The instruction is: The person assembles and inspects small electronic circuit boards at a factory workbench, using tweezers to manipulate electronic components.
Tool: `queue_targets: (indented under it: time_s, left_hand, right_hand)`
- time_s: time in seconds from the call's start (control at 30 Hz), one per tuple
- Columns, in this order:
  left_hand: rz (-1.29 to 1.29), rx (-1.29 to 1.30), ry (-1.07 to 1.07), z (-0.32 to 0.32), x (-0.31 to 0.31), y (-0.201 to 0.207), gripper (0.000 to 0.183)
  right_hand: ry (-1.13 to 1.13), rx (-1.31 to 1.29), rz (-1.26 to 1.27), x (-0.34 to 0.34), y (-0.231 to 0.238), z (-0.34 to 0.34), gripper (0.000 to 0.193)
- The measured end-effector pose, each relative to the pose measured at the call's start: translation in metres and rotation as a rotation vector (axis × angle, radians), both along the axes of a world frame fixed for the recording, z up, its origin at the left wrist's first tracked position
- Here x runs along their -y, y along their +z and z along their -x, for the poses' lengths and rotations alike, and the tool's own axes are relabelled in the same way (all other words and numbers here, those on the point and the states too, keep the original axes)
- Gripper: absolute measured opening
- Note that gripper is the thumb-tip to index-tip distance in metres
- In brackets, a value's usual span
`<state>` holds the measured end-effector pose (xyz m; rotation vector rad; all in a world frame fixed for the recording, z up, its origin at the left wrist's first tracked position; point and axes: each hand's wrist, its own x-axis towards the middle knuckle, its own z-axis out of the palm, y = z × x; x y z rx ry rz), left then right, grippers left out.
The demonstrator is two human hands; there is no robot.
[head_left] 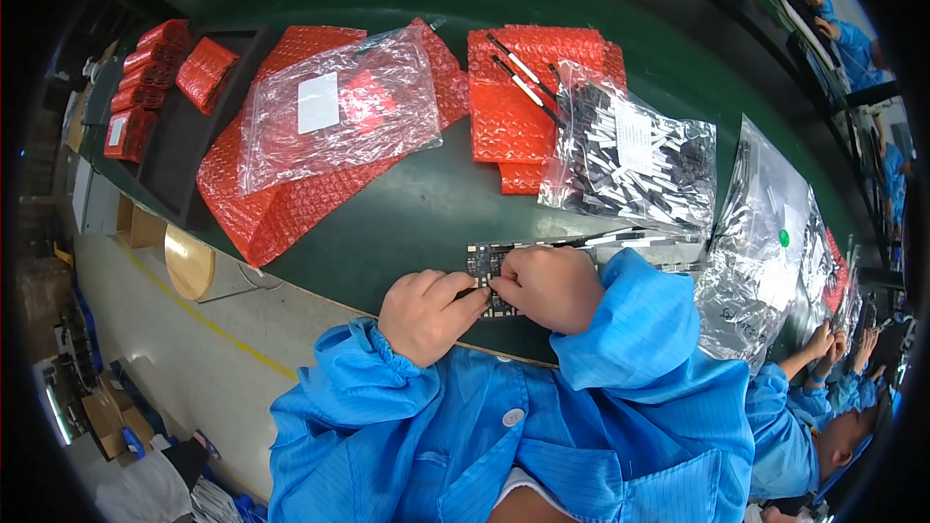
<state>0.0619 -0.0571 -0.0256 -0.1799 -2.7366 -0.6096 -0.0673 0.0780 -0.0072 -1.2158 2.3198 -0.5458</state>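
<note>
A dark circuit board (479, 258) with small pale parts lies at the table's near edge, partly covered by both hands. My left hand (424, 316) is closed, its thumb and forefinger pinched together at the board's left side. A dark sliver shows between those fingers, too small to name. From the right, my right hand (554, 283) reaches over the board with fingers curled down, its tips close to the left ones. Whatever it grips is hidden. Several thin black-and-white strips (625, 235) lie just beyond my right wrist.
A clear bag of black-and-white strips (644, 150) rests beside red bubble-wrap pouches (513, 116). Farther left are an empty-looking clear bag (378, 140) and a black tray (184, 150) with red packets (206, 75). Clear bags (760, 232) lie at right; co-workers in blue sit beyond.
</note>
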Motion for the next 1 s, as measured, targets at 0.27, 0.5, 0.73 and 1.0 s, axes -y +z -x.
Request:
queue_targets:
  time_s: [0.27,0.5,0.73,1.0]
  left_hand:
    - [-0.013,-0.008,0.011,-0.0003,0.0002,-0.0012,0.017]
    - [-0.011,-0.017,0.013,-0.0002,-0.0007,-0.0012,0.018]
    - [-0.013,-0.030,0.021,-0.0008,-0.0008,-0.0022,0.019]
    - [0.006,-0.031,0.011,0.0010,0.0001,-0.0016,0.018]
  right_hand:
    - [0.004,-0.027,0.016,0.0013,-0.0019,-0.0013,0.017]
    - [0.013,0.002,-0.039,0.0024,0.0003,0.0011,0.018]
    - [0.012,0.026,-0.076,0.0035,0.0004,0.0011,0.018]
    - [0.018,0.007,-0.074,0.0056,0.0024,0.0021,0.016]
